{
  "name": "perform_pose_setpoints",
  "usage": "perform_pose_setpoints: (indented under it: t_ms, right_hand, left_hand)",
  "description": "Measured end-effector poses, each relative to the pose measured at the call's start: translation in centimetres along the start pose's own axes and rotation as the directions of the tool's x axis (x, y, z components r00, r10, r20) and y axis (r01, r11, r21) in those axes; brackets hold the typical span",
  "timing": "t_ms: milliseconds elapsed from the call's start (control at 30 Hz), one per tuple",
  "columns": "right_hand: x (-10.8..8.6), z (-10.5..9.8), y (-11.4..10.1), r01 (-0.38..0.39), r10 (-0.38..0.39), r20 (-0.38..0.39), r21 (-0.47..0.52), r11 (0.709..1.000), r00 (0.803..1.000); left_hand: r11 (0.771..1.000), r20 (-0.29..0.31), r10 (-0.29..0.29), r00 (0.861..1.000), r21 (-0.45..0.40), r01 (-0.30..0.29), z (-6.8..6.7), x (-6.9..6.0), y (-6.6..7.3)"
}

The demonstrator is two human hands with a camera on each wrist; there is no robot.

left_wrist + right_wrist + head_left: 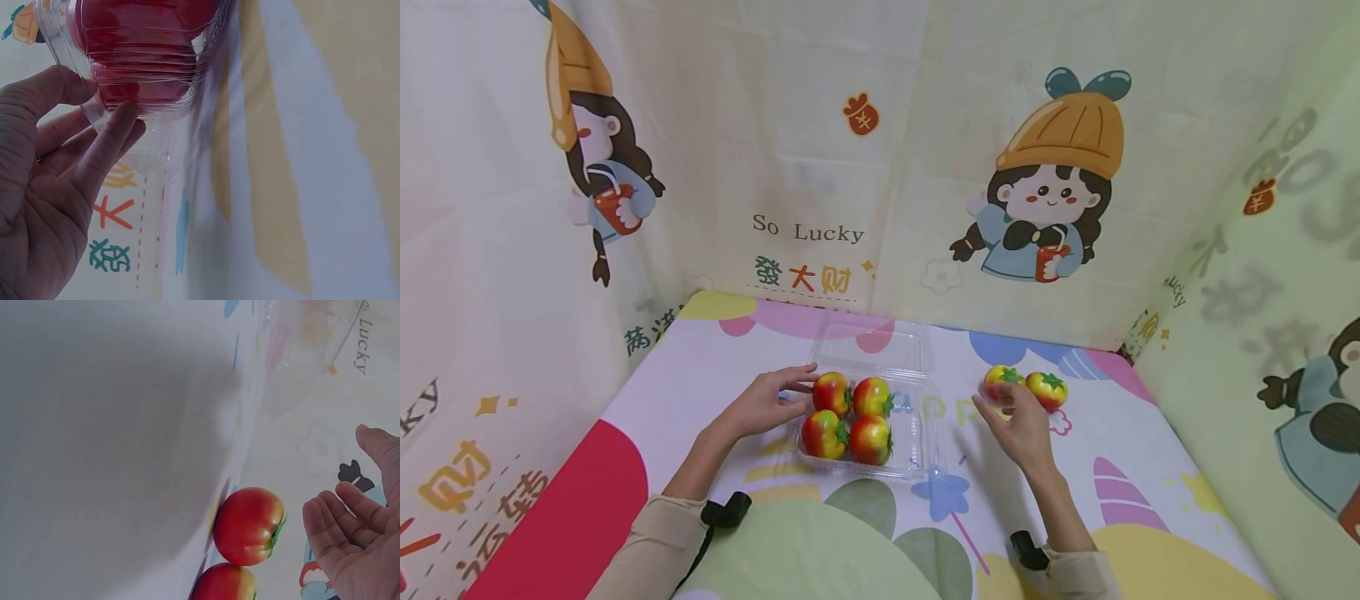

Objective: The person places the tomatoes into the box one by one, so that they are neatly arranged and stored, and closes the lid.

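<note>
A clear plastic clamshell box [906, 433] stands on the table with its lid [872, 346] laid back. Inside it are several red-and-yellow tomatoes [870, 439] with green leafy tops. At the box's left side, my left hand [767, 404] pinches the rim; the left wrist view shows the thumb and fingers around the plastic edge [94, 115]. Two more tomatoes [1047, 390] lie side by side to the right of the box. My right hand [1021, 425] is just in front of and above this pair, its fingers bent loosely with nothing held, apart from the fruit in the right wrist view [250, 526].
A colourful printed cloth [790, 533] covers the table. Pale printed curtains [910, 167] stand behind it and on both sides. Dark camera mounts are strapped to both wrists, over beige sleeves [651, 542].
</note>
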State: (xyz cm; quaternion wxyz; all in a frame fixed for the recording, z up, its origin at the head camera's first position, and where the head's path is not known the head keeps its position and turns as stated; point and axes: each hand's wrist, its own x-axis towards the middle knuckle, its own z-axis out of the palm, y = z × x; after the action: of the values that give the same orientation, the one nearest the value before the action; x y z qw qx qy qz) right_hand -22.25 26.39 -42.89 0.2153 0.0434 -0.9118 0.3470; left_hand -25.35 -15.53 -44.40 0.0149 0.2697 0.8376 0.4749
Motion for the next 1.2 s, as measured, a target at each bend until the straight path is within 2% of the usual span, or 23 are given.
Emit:
perform_pose_setpoints:
  t_ms: [233,400,533,800,1000,1200]
  right_hand:
    - [0.6,-0.2,0.8,-0.019,0.019,-0.016,-0.017,1.0,1.0]
    - [0.9,-0.4,1.1,-0.017,0.015,-0.034,-0.064,0.998,0.999]
    - [1.3,-0.5,1.3,-0.04,0.038,-0.02,-0.086,0.996,0.999]
    - [1.8,-0.5,1.7,-0.058,0.058,-0.009,-0.106,0.993,0.998]
    - [2.2,-0.5,2.1,-0.042,0.042,-0.003,-0.096,0.994,0.999]
    - [2.8,-0.5,2.4,-0.078,0.081,0.03,-0.086,0.993,0.996]
  left_hand:
    - [1.0,0.0,-0.012,1.0,-0.004,0.012,0.0,0.0,0.2]
    - [1.0,-0.001,0.01,1.0,0.002,-0.01,0.0,-0.1,-0.1]
    - [1.0,-0.004,0.019,1.0,0.005,-0.019,0.1,-0.1,-0.2]
    - [1.0,0.0,-0.004,1.0,0.004,0.004,0.1,0.0,0.1]
    - [1.0,-0.004,-0.007,1.0,0.003,0.007,0.1,-0.1,0.2]
    - [1.0,-0.007,-0.011,1.0,-0.004,0.011,0.1,-0.1,0.1]
